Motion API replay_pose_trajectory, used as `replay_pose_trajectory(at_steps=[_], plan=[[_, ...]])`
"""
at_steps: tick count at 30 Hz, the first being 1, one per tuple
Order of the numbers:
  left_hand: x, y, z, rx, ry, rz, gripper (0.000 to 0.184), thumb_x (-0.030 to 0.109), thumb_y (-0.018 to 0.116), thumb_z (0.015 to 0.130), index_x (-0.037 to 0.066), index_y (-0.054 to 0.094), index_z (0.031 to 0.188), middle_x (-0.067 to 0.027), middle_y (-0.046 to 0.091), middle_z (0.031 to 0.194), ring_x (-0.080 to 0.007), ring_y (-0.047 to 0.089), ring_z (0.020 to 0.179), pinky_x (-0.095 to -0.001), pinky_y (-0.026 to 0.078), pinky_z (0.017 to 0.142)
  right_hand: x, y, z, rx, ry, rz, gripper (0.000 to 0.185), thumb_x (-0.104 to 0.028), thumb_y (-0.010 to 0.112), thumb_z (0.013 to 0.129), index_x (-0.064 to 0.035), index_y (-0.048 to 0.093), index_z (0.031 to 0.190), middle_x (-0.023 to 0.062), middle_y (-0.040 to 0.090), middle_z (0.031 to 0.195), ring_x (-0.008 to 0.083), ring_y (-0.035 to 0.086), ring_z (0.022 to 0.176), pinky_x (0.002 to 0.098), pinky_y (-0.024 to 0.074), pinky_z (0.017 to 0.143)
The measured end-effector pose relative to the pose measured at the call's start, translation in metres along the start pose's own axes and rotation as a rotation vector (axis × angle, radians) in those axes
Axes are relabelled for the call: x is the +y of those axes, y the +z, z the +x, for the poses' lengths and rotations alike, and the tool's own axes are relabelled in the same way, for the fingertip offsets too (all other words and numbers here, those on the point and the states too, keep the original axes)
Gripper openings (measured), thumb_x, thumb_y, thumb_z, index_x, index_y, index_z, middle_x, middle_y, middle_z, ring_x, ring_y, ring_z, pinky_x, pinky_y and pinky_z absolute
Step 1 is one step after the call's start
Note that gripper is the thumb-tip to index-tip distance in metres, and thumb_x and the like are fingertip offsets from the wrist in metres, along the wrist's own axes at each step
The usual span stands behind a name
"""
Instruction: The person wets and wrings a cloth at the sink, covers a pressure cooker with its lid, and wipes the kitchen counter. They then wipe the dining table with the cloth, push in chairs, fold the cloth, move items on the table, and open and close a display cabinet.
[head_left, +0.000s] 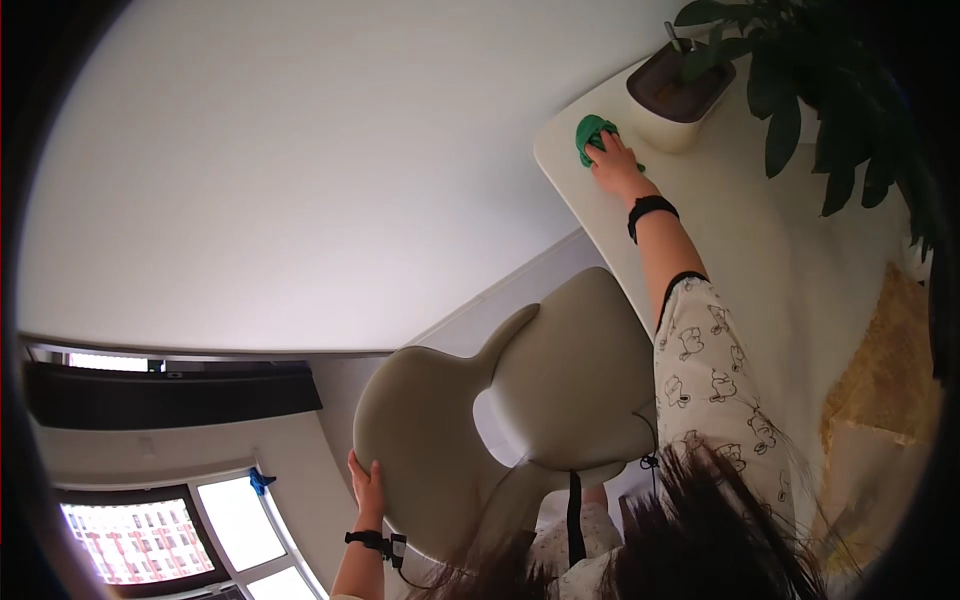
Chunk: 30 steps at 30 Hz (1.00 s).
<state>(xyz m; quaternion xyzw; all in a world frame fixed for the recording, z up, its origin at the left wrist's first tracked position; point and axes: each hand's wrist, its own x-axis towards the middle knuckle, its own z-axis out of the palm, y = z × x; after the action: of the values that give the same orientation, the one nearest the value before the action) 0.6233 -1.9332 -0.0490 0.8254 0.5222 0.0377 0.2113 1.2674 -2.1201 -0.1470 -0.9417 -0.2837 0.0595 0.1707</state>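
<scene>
Cloth [588, 128], green and bunched, sits under the right hand [616, 170], whose fingers are bent over it and have hold of it; how tightly the palm closes is hidden. Both press on a pale table [730, 230], near its rounded corner. A dark band [653, 208] circles the wrist just behind the grip, and farther back a printed sleeve [715, 370] covers the upper arm. Just beside the grip, on its right, stands a white container [665, 130] with a dark top; beyond that hang plant leaves [780, 100]. Below the grip, well apart from it, the left hand [368, 490] touches the rim of a grey-beige chair [425, 425], fingers partly spread; whether it grasps the rim I cannot tell. Farthest from the cloth, lower left, is a window [240, 525].
</scene>
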Motion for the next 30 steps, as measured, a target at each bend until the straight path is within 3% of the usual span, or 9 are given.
replay_pose_trajectory(at_steps=[6, 10, 13, 18, 20, 22, 24, 27, 30], plan=[[-0.003, 0.007, -0.006, 0.010, -0.021, 0.082, 0.054, 0.024, 0.049, 0.086, 0.004, 0.026, 0.131, -0.0227, 0.041, 0.127, -0.0376, 0.042, 0.116, -0.0409, 0.033, 0.096, -0.005, 0.014, -0.067, -0.088, -0.528, 0.156, 0.026, -0.002, 0.050, 0.075, -0.0113, 0.057, 0.098, 0.0110, 0.033, 0.136, 0.0282, 0.029, 0.126, 0.0430, 0.0311, 0.094], [-0.021, 0.011, 0.009, -0.021, 0.040, 0.030, 0.054, 0.024, 0.048, 0.088, 0.003, 0.026, 0.132, -0.0234, 0.039, 0.129, -0.0379, 0.041, 0.116, -0.0402, 0.033, 0.096, 0.029, -0.006, -0.203, 0.011, -0.639, 0.313, 0.019, 0.003, 0.052, 0.070, -0.0072, 0.059, 0.085, 0.0103, 0.039, 0.131, 0.0267, 0.032, 0.124, 0.0434, 0.0325, 0.090], [-0.024, 0.011, 0.009, 0.047, 0.070, 0.000, 0.054, 0.025, 0.047, 0.088, 0.000, 0.026, 0.132, -0.0232, 0.040, 0.127, -0.0364, 0.043, 0.114, -0.0395, 0.034, 0.095, 0.047, -0.035, -0.356, 0.028, -0.424, 0.318, 0.024, -0.001, 0.054, 0.069, -0.0057, 0.060, 0.092, 0.0130, 0.038, 0.130, 0.0296, 0.033, 0.123, 0.0456, 0.0308, 0.095], [-0.017, 0.016, 0.018, 0.074, 0.059, 0.028, 0.054, 0.028, 0.047, 0.088, 0.001, 0.028, 0.131, -0.0238, 0.042, 0.124, -0.0368, 0.046, 0.110, -0.0402, 0.037, 0.091, 0.074, -0.040, -0.616, 0.146, 0.441, 0.082, 0.031, 0.006, 0.048, 0.072, 0.0008, 0.054, 0.102, 0.0247, 0.032, 0.133, 0.0400, 0.029, 0.124, 0.0477, 0.0249, 0.102], [-0.017, 0.020, 0.027, 0.107, 0.028, -0.016, 0.054, 0.029, 0.047, 0.087, 0.001, 0.029, 0.130, -0.0243, 0.043, 0.123, -0.0373, 0.047, 0.109, -0.0410, 0.038, 0.090, 0.089, -0.048, -0.637, 0.358, 0.767, 0.196, 0.036, 0.007, 0.045, 0.074, 0.0030, 0.050, 0.110, 0.0286, 0.027, 0.134, 0.0421, 0.026, 0.125, 0.0479, 0.0224, 0.103], [-0.013, 0.019, 0.028, 0.108, 0.024, -0.013, 0.054, 0.029, 0.048, 0.087, 0.001, 0.029, 0.130, -0.0243, 0.044, 0.123, -0.0375, 0.047, 0.109, -0.0413, 0.039, 0.090, 0.118, -0.019, -0.605, 0.395, 0.788, -0.130, 0.049, 0.002, 0.047, 0.074, 0.0032, 0.039, 0.122, 0.0320, 0.025, 0.134, 0.0439, 0.024, 0.126, 0.0503, 0.0188, 0.104], [-0.007, 0.019, 0.028, 0.101, 0.030, 0.001, 0.054, 0.029, 0.048, 0.087, 0.001, 0.029, 0.130, -0.0243, 0.044, 0.122, -0.0377, 0.047, 0.108, -0.0416, 0.039, 0.089, 0.121, -0.026, -0.513, 0.519, 0.660, -0.065, 0.045, -0.005, 0.052, 0.074, 0.0020, 0.043, 0.117, 0.0318, 0.031, 0.129, 0.0441, 0.029, 0.121, 0.0507, 0.0227, 0.101], [0.000, 0.018, 0.029, 0.091, 0.028, 0.039, 0.054, 0.030, 0.048, 0.087, 0.002, 0.030, 0.130, -0.0244, 0.045, 0.122, -0.0379, 0.048, 0.108, -0.0420, 0.039, 0.089, 0.086, -0.039, -0.406, 0.504, 0.379, 0.102, 0.018, -0.016, 0.059, 0.072, -0.0041, 0.055, 0.085, 0.0263, 0.042, 0.121, 0.0409, 0.040, 0.112, 0.0479, 0.0345, 0.091], [0.002, 0.014, 0.027, 0.087, 0.018, 0.070, 0.054, 0.030, 0.048, 0.087, 0.002, 0.030, 0.130, -0.0245, 0.045, 0.121, -0.0382, 0.048, 0.107, -0.0425, 0.040, 0.088, 0.044, -0.025, -0.431, 0.478, 0.144, 0.184, 0.018, -0.007, 0.055, 0.073, -0.0058, 0.057, 0.091, 0.0165, 0.043, 0.123, 0.0342, 0.038, 0.117, 0.0453, 0.0339, 0.094]])
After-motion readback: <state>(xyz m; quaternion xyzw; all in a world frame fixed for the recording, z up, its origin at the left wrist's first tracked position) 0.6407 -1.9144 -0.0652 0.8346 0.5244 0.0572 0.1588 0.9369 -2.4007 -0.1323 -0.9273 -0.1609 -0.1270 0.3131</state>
